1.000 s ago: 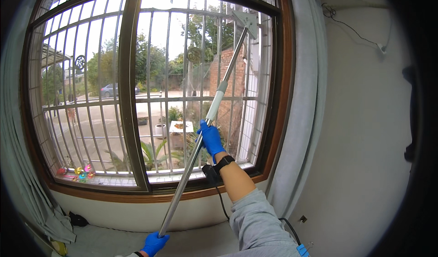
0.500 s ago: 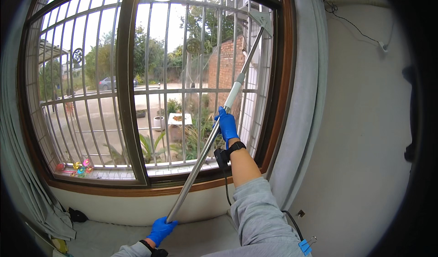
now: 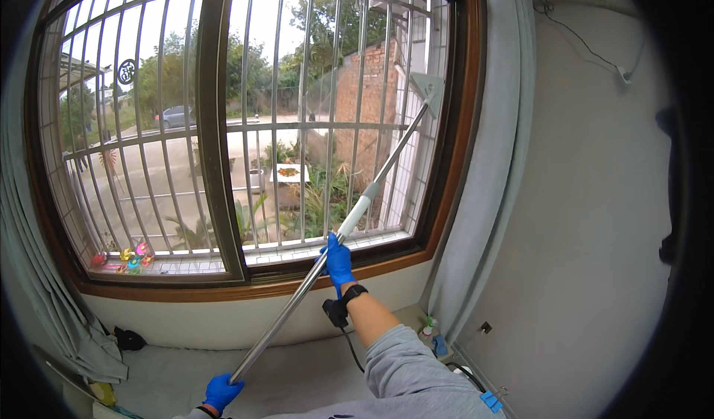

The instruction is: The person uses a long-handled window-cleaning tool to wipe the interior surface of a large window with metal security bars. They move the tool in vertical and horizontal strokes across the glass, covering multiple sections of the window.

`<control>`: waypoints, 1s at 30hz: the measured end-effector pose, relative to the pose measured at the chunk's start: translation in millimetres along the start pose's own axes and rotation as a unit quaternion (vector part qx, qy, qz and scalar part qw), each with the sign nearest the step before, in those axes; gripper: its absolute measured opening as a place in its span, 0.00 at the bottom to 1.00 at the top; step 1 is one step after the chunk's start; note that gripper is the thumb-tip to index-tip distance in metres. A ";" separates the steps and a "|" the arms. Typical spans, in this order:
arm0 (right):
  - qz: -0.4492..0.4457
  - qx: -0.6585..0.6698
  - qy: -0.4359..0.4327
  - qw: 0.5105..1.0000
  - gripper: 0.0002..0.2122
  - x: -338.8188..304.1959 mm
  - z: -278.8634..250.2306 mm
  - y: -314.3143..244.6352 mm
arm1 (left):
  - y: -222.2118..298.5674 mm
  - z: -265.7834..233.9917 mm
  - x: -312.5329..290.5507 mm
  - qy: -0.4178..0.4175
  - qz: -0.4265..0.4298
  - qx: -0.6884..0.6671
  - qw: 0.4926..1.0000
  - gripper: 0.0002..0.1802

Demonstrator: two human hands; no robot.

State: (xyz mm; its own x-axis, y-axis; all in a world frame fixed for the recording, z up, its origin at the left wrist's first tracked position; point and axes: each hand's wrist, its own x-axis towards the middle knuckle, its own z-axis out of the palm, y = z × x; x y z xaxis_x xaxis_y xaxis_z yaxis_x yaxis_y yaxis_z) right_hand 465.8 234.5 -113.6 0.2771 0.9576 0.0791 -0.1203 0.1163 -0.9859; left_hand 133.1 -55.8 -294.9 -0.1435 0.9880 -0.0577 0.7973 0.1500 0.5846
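A long-handled window mop (image 3: 282, 317) slants from the lower left up to the right across the window. Its shaft is silver with a pale grip section, and its flat triangular head (image 3: 427, 91) lies against the right pane near the frame. My right hand (image 3: 339, 261), in a blue glove, is closed around the shaft just below the pale section. At the shaft's lower end my left hand (image 3: 222, 391), gloved in blue as well, wraps round the pole.
The brown-framed window (image 3: 455, 162) has metal bars (image 3: 279, 69) beyond its glass. Grey curtains (image 3: 500, 188) hang at both sides. Below the sill stretches a grey padded surface (image 3: 178, 370). A spray bottle (image 3: 428, 327) and blue cloth (image 3: 440, 344) sit by the right curtain. Colourful pinwheels (image 3: 134, 258) stand at the lower left.
The mop head has slid down along the right side of the pane. Both my hands have moved down and to the left with the shaft, still gripping it.
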 end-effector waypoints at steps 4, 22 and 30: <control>0.044 0.039 -0.035 0.998 0.25 -45.7 5.8 39.1 | -41.8 -2.1 -36.9 0.006 0.027 -0.021 0.999 0.19; 0.064 0.085 -0.090 0.990 0.25 -90.3 4.1 48.0 | -41.0 -1.2 -99.2 -0.022 -0.168 -0.042 0.985 0.17; 0.033 0.095 -0.103 0.990 0.24 -44.9 -1.9 -30.2 | -7.6 8.0 -48.6 0.077 -0.022 -0.015 0.997 0.20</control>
State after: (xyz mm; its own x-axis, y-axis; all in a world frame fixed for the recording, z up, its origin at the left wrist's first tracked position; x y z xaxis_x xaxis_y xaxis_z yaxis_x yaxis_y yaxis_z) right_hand 458.7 187.5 -87.7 0.0645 0.9959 0.0639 -0.3137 0.0811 -0.9460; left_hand 138.7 -104.6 -303.1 -0.2693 0.9623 0.0396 0.7700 0.1904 0.6090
